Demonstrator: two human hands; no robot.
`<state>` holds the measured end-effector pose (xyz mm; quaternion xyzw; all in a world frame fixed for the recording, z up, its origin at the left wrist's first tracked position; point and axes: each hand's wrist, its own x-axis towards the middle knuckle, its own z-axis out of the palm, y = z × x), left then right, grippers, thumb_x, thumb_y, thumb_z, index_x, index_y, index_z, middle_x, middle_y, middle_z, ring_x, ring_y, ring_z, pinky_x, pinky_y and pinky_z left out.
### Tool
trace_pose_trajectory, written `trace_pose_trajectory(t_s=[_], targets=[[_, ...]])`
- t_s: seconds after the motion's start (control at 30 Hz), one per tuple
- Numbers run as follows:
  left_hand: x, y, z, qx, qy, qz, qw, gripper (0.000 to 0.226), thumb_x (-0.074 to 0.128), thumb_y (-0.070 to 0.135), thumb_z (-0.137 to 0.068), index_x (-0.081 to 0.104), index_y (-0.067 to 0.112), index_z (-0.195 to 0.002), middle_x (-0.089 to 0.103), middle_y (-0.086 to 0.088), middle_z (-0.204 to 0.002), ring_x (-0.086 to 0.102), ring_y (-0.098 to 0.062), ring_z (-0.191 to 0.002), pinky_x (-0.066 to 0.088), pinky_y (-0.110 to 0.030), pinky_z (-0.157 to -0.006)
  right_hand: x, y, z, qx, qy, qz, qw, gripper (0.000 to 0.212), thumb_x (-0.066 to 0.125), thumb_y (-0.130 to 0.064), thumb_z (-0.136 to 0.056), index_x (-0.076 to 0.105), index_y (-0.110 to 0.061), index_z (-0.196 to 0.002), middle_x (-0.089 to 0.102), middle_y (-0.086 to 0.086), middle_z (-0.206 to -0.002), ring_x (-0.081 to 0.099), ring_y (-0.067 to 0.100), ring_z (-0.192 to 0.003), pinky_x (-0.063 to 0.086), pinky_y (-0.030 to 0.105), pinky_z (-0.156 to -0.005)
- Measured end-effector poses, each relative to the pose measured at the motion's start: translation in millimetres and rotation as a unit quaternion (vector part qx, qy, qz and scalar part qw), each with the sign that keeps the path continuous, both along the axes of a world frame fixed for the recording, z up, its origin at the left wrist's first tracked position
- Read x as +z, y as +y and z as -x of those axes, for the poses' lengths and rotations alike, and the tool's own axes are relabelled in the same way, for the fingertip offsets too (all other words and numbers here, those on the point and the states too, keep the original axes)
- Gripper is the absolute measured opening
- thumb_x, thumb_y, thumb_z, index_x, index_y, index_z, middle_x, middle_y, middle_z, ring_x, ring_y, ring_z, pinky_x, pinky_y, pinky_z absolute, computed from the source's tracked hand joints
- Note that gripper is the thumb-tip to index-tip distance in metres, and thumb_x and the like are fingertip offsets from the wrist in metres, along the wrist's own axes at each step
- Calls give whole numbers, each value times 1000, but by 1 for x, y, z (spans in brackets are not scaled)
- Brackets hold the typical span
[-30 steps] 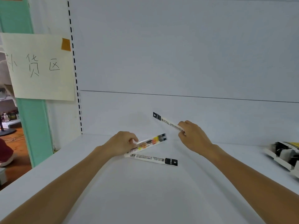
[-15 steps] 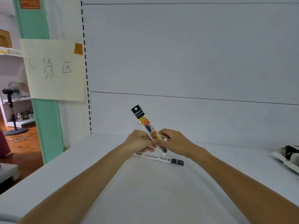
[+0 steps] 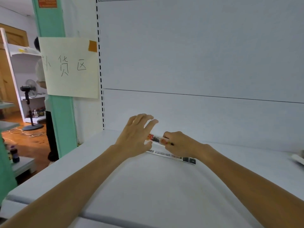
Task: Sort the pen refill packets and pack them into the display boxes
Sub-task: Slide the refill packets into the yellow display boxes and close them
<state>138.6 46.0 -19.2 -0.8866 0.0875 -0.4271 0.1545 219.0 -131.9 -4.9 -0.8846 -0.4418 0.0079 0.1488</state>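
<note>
Coloured refill packet (image 3: 156, 139) pinched by right hand (image 3: 180, 144), fingers curled, held low near shelf (image 3: 164, 195) back edge. Left hand (image 3: 135, 137) spread straight, nothing gripped (likely steadying packet's other end). Second packet (image 3: 171, 156) laid flat in front, barcode up, probably set apart as another sort.

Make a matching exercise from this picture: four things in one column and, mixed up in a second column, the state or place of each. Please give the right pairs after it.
Column 1
1. left hand
2. right hand
3. barcode packet
4. paper sign

Column 2
a. lies flat on the shelf
b. hangs at the left, orange tape on one corner
c. fingers spread and straight
d. grips a colourful packet

Pairs: 1-c, 2-d, 3-a, 4-b
</note>
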Motion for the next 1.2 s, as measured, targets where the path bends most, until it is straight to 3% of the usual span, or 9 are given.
trace_pose_trajectory(t_s=[0.07, 0.17, 0.27, 0.37, 0.53, 0.7, 0.93, 1.07, 1.2], targets=[[1, -3, 1, 43, 99, -37, 994, 58, 63, 36, -72, 49, 16, -124, 61, -3, -112, 52, -22, -109, 42, -36, -95, -1, 5, 7, 24, -24, 10, 999, 4, 43, -20, -90, 45, -18, -87, 47, -4, -74, 46, 16, -64, 34, 26, -55], [-2, -8, 1, 72, 224, 23, 972, 27, 39, 25, -94, 47, 15, -118, 62, -1, -104, 57, -24, -96, 37, -31, -79, 2, 4, 10, 30, -41, -14, 999, 20, 50, -23, -89, 52, -17, -107, 56, -4, -89, 51, 16, -76, 38, 25, -62], [-4, 3, 4, 108, 231, 118, 960, 19, 34, 23, -97, 48, 13, -105, 58, -3, -104, 54, -26, -96, 33, -31, -70, 2, -11, 0, 3, -67, -10, 998, 56, 63, -43, -83, 42, -22, -130, 53, -6, -119, 51, 13, -104, 41, 28, -87], [-1, 24, 8, 151, 228, 189, 943, 14, 33, 23, -97, 44, 14, -96, 57, -6, -102, 52, -28, -89, 31, -31, -68, -4, -29, -12, -41, 56, -19, 997, 77, 72, -47, -74, 33, -25, -137, 52, -7, -119, 54, 11, -102, 44, 28, -89], [0, 33, 7, 155, 245, 273, 917, 18, 30, 26, -99, 40, 12, -92, 52, -6, -86, 47, -27, -77, 33, -32, -65, -3, -38, -23, -43, 67, -17, 997, 28, 69, -19, -79, 64, -18, -106, 56, -10, -84, 53, 3, -74, 41, 16, -66], [-1, 17, 3, 144, 242, 283, 917, 32, 29, 36, -99, 48, 12, -105, 46, -3, -95, 45, -21, -84, 31, -30, -73, 4, -31, -23, -110, -38, -52, 992, 20, 56, -9, -79, 63, -18, -96, 55, -7, -87, 54, 17, -81, 38, 21, -59], [-2, 10, -5, 179, 258, 282, 907, 34, 25, 30, -99, 48, 7, -110, 41, -5, -96, 43, -23, -87, 34, -31, -76, 9, -37, -14, -75, 59, -65, 993, 65, 51, -2, -83, 36, -39, -134, 54, 4, -106, 54, 21, -74, 48, 28, -66], [-7, 2, -1, 121, 310, 309, 891, 42, 24, 42, -99, 52, 12, -93, 46, -3, -90, 49, -24, -91, 37, -32, -79, 11, -36, -7, -86, 133, -160, 974, 31, 56, -8, -86, 59, -18, -115, 56, 5, -98, 58, 12, -66, 49, 16, -50], [-10, -11, -2, 4, 372, 348, 860, 37, 26, 32, -100, 57, 12, -100, 53, -5, -96, 52, -23, -97, 38, -31, -84, 13, -26, 2, -112, 271, -260, 920, 22, 42, -10, -93, 60, 1, -98, 62, 13, -87, 65, 17, -66, 57, 28, -53]])
